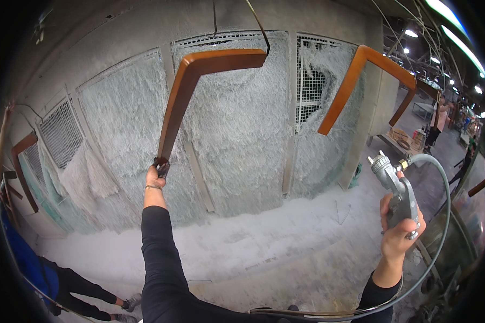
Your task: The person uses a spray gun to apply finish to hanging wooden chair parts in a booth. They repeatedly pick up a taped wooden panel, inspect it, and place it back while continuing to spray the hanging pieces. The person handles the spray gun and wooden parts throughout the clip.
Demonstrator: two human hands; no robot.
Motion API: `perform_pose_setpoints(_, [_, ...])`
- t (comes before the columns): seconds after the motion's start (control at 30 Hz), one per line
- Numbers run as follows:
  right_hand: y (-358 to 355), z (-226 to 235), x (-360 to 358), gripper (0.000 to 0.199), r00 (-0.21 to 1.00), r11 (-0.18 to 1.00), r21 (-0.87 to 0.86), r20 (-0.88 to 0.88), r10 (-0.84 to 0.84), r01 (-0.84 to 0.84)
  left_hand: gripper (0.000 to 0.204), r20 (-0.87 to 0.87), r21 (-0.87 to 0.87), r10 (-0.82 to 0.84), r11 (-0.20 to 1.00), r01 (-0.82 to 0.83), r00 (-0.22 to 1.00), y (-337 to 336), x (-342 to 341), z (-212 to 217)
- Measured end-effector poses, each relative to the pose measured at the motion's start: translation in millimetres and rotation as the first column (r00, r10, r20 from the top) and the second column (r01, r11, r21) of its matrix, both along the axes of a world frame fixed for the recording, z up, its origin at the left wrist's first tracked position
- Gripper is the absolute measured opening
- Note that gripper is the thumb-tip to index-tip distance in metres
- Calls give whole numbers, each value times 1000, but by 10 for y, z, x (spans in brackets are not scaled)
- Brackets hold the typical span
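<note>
1. At the far left, a co-worker in a blue top and dark trousers stands near a reddish-brown, angled wooden piece along the wall.
2. The person's bare left hand, its fingertips darkened, is wrapped around the lower end of a glossy, reddish-brown, bent wooden frame piece. This piece hangs from a thin metal hook at its other end, in front of white, fibrous filter panels.
3. The step in hand looks like steadying or turning the piece for spray coating; no spray is visible. The next move probably calls for choosing a face, keeping the grip steady and bringing the nozzle around toward it.
4. Further right, a reddish-brown, three-sided wooden frame hangs apart from both hands.
5. In the background, a brown, box-like thing may be a container; its contents are too small to tell.
6. The right hand is curled around the handle of a grey metal spray gun, nozzle upward. No cup shows on it; a grey flexible hose joins at a brass-coloured fitting.
</note>
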State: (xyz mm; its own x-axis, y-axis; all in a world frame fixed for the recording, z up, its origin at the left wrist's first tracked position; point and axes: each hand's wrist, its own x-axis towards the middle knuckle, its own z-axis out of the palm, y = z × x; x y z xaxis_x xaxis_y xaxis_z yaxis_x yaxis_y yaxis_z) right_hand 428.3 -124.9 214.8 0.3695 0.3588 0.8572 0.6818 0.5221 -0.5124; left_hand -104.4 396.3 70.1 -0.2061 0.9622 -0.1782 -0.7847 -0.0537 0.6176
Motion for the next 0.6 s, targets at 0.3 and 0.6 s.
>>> perform_pose_setpoints(0.3, [239,4,331,101,981,981,114,-94,170,-159,27,-16,280,107,955,-99,994,-111,-411,318])
perform_pose_setpoints(0.6, [377,502,704,70,975,992,24,-178,130,-127,26,-54,296,131,949,-110,990,-430,-474,619])
